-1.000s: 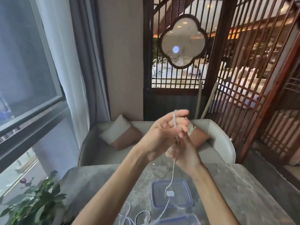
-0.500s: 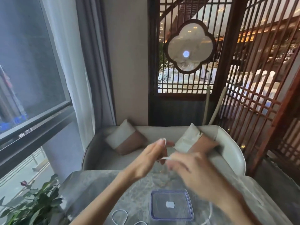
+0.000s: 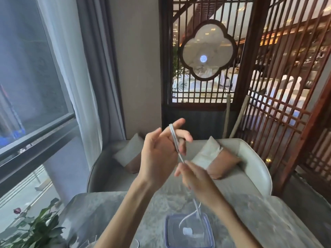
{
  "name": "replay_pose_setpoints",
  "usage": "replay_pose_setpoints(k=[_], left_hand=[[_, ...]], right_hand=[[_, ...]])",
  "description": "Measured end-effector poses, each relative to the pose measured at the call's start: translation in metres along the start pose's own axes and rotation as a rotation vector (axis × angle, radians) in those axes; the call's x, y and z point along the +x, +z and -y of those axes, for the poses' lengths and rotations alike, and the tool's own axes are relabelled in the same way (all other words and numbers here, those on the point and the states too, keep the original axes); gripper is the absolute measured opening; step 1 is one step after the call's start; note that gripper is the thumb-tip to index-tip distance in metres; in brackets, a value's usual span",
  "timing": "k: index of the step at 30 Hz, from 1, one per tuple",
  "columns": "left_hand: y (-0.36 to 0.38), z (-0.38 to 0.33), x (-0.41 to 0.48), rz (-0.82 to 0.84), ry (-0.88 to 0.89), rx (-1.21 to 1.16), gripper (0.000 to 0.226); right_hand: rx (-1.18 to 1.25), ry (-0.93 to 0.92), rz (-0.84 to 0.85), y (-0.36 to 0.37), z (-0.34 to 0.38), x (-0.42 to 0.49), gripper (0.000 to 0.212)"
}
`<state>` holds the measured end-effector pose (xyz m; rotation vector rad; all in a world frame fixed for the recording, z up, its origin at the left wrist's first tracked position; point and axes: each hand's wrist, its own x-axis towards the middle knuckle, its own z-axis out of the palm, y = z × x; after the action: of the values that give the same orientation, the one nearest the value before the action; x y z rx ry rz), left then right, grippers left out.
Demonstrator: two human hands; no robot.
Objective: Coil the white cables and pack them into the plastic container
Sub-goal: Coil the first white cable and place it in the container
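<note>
2 hands: left hand (image 3: pixel 157 154) looped by white cable (image 3: pixel 174 138), right hand (image 3: pixel 194 176) fingers pinching it.

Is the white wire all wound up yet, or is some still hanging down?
Partly wound. The white cable loops around the left hand; the right hand pinches it, and the rest hangs over the plastic container.

plastic container (image 3: pixel 207 222) cropped below; right hand (image 3: pixel 195 178) blurred

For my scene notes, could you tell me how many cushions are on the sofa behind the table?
2: the left cushion leans at the sofa's left end, partly behind the left hand; the right cushion sits right of centre.
</note>
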<state>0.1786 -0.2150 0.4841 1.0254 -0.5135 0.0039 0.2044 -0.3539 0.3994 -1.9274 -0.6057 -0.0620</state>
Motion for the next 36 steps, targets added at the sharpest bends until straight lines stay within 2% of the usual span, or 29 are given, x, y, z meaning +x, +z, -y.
replay_pose_setpoints(k=[3,6,8,10,12,15,17,19,21,22,23,25,26,27,29,30,32,34,35,36], left_hand=[[-0.028,0.006,0.02,-0.179,-0.059,0.188,0.066],[-0.032,0.027,0.024,-0.196,-0.343,0.43,0.05],[-0.017,0.042,0.021,-0.184,-0.481,0.553,0.046],[-0.001,0.05,0.005,0.006,-0.518,0.582,0.054],[0.007,0.048,-0.016,0.176,-0.461,0.456,0.072],[0.014,0.026,-0.032,0.32,-0.298,0.161,0.062],[0.012,0.013,-0.027,0.252,-0.19,-0.057,0.065],[0.005,0.008,-0.012,0.063,-0.104,-0.159,0.069],[-0.006,0.013,0.011,-0.197,-0.137,0.018,0.07],[-0.009,0.021,0.016,-0.251,-0.196,0.165,0.069],[-0.015,0.034,0.007,-0.173,-0.235,0.283,0.066],[-0.012,0.059,-0.016,-0.039,-0.339,0.505,0.063],[-0.004,0.067,-0.024,-0.021,-0.409,0.536,0.068],[0.005,0.072,-0.026,-0.02,-0.485,0.523,0.081],[0.006,0.073,-0.036,0.1,-0.457,0.457,0.102],[0.002,0.067,-0.04,0.159,-0.447,0.36,0.103],[-0.005,0.053,-0.037,0.245,-0.381,0.194,0.084],[-0.008,0.035,-0.034,0.265,-0.298,-0.048,0.073],[-0.01,0.032,-0.029,0.229,-0.257,-0.171,0.071],[-0.014,0.031,-0.023,0.14,-0.205,-0.225,0.07]], right_hand=[[-0.004,0.0,0.089,0.009,-0.008,-0.021,0.027],[-0.334,-0.151,0.062,-0.013,0.009,-0.022,0.03],[-0.607,-0.28,-0.127,-0.041,0.027,-0.014,0.021],[-0.718,-0.379,-0.315,-0.07,0.04,-0.002,0.014],[-0.597,-0.384,-0.275,-0.087,0.044,0.011,0.013],[-0.023,-0.184,-0.019,-0.08,0.03,0.028,0.018],[0.099,-0.02,0.01,-0.053,0.01,0.026,0.047],[0.049,0.052,0.044,-0.021,-0.013,0.005,0.042],[0.003,0.081,0.12,-0.004,-0.023,-0.02,0.025],[-0.062,0.055,0.153,-0.005,-0.021,-0.029,0.021],[-0.219,-0.017,0.147,-0.012,-0.018,-0.03,0.022],[-0.644,-0.209,-0.036,-0.036,-0.008,-0.022,0.027],[-0.793,-0.299,-0.157,-0.05,-0.002,-0.016,0.027],[-0.814,-0.363,-0.216,-0.062,0.003,-0.01,0.026],[-0.704,-0.407,-0.247,-0.078,0.003,0.001,0.03],[-0.526,-0.377,-0.214,-0.081,0.002,0.006,0.039],[0.041,-0.176,-0.079,-0.071,0.0,0.015,0.059],[0.399,0.051,0.008,-0.043,-0.012,0.015,0.084],[0.468,0.103,0.045,-0.026,-0.021,0.009,0.086],[0.517,0.149,0.089,-0.008,-0.027,0.0,0.072]])
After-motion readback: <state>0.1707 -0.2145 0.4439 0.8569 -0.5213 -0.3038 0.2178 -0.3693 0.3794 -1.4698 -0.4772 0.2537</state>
